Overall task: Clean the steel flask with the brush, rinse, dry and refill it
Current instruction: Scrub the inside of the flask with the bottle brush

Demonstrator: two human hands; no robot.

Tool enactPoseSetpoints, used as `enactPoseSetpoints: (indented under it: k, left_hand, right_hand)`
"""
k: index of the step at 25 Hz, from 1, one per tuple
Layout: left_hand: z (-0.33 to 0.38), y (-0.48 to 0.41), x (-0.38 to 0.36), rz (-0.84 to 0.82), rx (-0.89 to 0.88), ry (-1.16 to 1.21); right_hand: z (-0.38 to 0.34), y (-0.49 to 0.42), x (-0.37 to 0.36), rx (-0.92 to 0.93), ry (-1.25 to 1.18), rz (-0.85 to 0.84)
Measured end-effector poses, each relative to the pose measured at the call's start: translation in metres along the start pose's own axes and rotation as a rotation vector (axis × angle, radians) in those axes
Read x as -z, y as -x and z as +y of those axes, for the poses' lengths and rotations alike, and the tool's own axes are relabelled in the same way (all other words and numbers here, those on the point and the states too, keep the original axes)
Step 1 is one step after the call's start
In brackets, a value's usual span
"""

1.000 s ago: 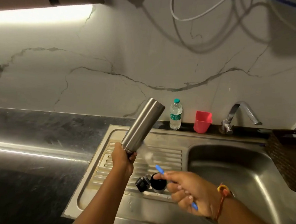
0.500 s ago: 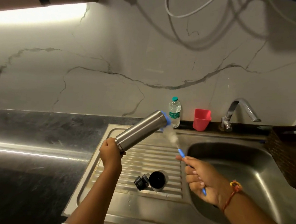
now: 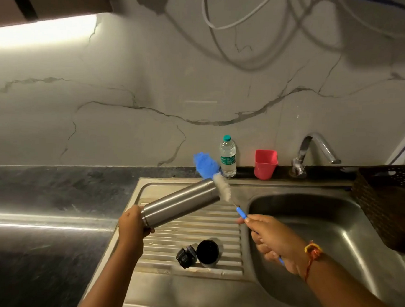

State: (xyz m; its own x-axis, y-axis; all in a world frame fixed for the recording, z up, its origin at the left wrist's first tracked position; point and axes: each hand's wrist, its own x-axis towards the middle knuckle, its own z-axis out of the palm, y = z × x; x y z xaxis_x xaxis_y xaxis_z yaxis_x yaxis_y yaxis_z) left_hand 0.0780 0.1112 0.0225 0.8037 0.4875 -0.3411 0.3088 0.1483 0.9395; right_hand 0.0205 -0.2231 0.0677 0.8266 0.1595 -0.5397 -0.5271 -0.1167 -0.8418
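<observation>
Left grip: fingers wrapped tight around the lower end of the steel flask, forearm rising from the bottom edge of the view. Flask held clear of the drainboard, tilted, far end pointing up and right toward the wall.

Right grip: clamped on the blue handle of the brush, wrist bent, forearm entering from the lower right, a red-and-yellow thread band at the wrist. Brush runs up and left from the fist; its white bristles lie against the flask's far end, its blue tuft beyond that end. Bristles are blurred.

Drainboard, below the flask: black flask cap lying with its hollow side up, a smaller black stopper touching its left side.

Sink basin: right of the drainboard, beneath the right hand.

Rear ledge: clear water bottle with green top, pink cup, steel tap.

Far right: dark woven basket.

Left: dark stone desk.
</observation>
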Motion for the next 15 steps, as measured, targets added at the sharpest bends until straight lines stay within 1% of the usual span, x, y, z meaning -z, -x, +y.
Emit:
enactPoseSetpoints:
  k: [4,7,8,12,13,15]
  left_hand:
    - [0.004,-0.004,-0.001,0.093,-0.005,0.059]
    - [0.006,0.002,-0.01,0.009,-0.04,0.021]
    - [0.006,0.003,-0.013,0.01,-0.044,0.02]
    - [0.012,-0.009,-0.001,0.15,0.003,0.072]
    - [0.012,-0.01,0.003,0.147,-0.005,0.06]
    - [0.008,-0.002,-0.001,0.068,-0.06,0.01]
  right_hand:
    - [0.005,0.013,-0.009,-0.011,0.007,-0.031]
    - [-0.006,0.004,-0.002,0.004,0.006,0.008]
    - [-0.009,0.003,-0.001,0.009,0.008,0.015]
    - [-0.004,0.022,-0.001,0.001,0.006,-0.066]
    - [-0.004,0.024,-0.002,-0.003,0.006,-0.075]
    - [-0.01,0.015,-0.003,0.004,-0.01,-0.048]
